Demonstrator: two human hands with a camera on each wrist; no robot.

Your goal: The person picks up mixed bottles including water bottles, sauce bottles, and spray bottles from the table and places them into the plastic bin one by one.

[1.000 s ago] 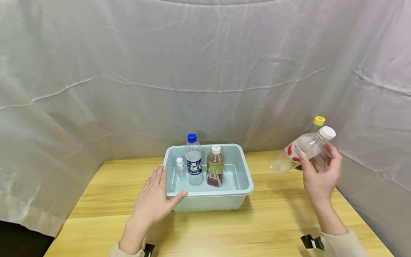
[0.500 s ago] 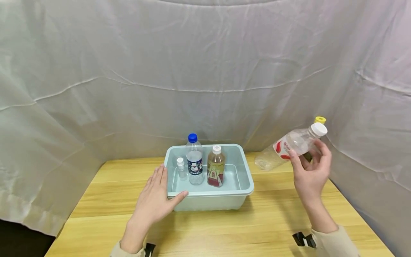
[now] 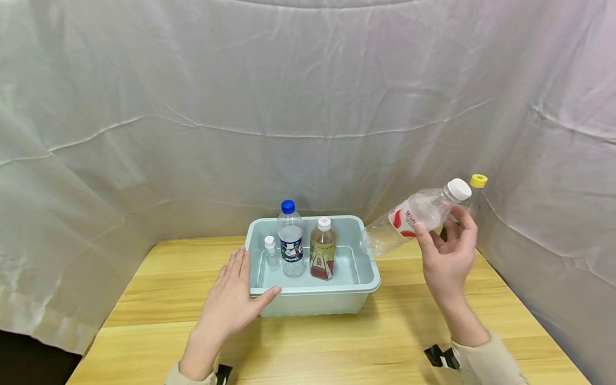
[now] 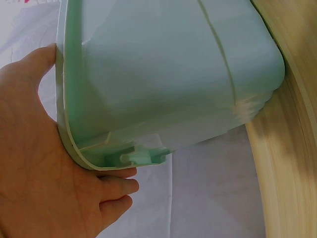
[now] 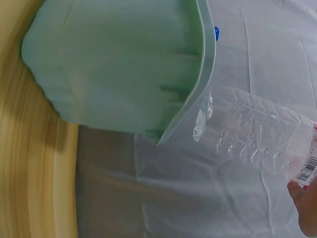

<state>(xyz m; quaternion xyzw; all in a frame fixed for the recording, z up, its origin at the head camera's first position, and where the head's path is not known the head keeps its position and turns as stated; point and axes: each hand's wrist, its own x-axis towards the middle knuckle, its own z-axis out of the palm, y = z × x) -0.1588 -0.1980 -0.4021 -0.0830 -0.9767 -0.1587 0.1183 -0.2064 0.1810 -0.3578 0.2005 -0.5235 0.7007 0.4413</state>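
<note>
My right hand (image 3: 449, 256) grips a clear plastic bottle (image 3: 425, 211) with a white cap and a red-and-white label. The bottle is tilted, base toward the left, its lower end by the right rim of a pale blue-green plastic basin (image 3: 313, 303). Against the basin's front left corner rests my left hand (image 3: 232, 299), fingers straight along the left rim and thumb at the front; the left wrist view shows this hand (image 4: 54, 148) at the rim from below. Inside the basin stand a blue-capped Pepsi bottle (image 3: 291, 248), a white-capped bottle with a green-and-maroon label (image 3: 323, 254) and a small clear bottle (image 3: 271, 254).
Behind the right hand stands a yellow-capped bottle (image 3: 478, 182), mostly hidden. The basin sits on a wooden table (image 3: 327, 347). Grey cloth (image 3: 308, 107) hangs around the back and sides.
My right hand has moved left with the clear bottle, bringing its base from over the table's right part to the basin's right rim. The left hand and basin stay in place.
</note>
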